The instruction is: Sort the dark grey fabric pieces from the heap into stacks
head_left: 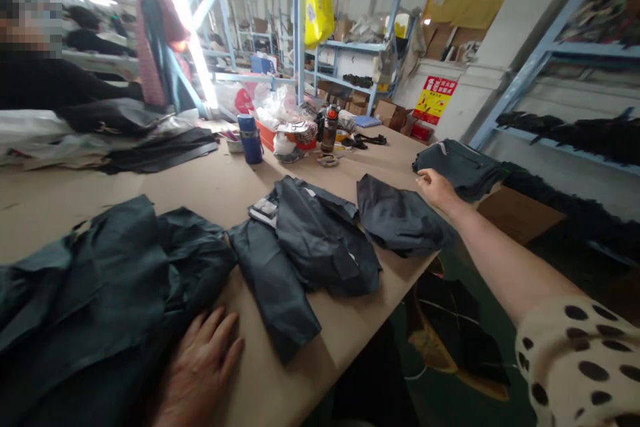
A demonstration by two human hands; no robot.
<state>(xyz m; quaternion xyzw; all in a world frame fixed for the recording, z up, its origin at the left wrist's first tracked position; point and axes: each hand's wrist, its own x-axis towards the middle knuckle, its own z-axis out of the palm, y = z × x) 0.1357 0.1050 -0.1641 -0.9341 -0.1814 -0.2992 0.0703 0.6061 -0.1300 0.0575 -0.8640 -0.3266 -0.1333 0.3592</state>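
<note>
My left hand (200,367) lies flat with fingers stretched out on the near edge of a big heap of dark fabric (90,293) on the brown table (210,187). My right hand (436,188) reaches out to the table's right edge, its fingers curled, between a folded dark piece (400,217) and a darker stack (463,168) just beyond it. Whether it grips anything I cannot make out. More dark fabric pieces (305,247) with a white label lie in the middle.
A blue flask (250,139), a bottle (329,128), a red tray (273,137) and plastic bags crowd the far side of the table. A person in black (45,80) sits at the far left. Blue shelving (550,53) stands at right; fabric scraps (460,333) lie on the floor.
</note>
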